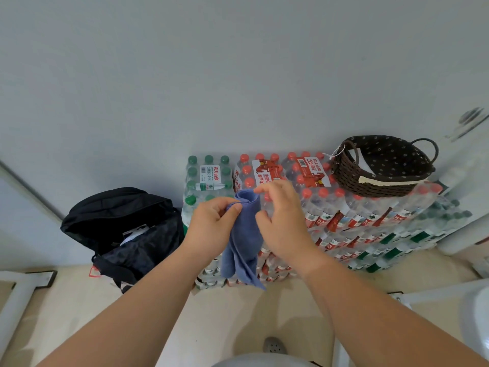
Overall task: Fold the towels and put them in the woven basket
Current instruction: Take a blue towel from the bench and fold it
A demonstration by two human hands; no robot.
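Note:
A blue towel [244, 234] hangs in the air in front of stacked water bottle packs, bunched at the top and trailing down. My left hand [211, 226] pinches its upper edge between thumb and curled fingers. My right hand [281, 221] is beside the towel on its right, fingers loosely spread, thumb near the cloth; a grip is not plain. The dark brown woven basket [344, 173] with a dotted fabric lining and two loop handles sits on top of the bottle packs at the far right. No towel shows inside it.
Shrink-wrapped packs of bottles with red caps [357, 221] and green caps [209, 178] are stacked against the wall. A black bag [124, 229] lies open on the floor to the left. A white fixture [465, 207] stands at the right, beige floor below.

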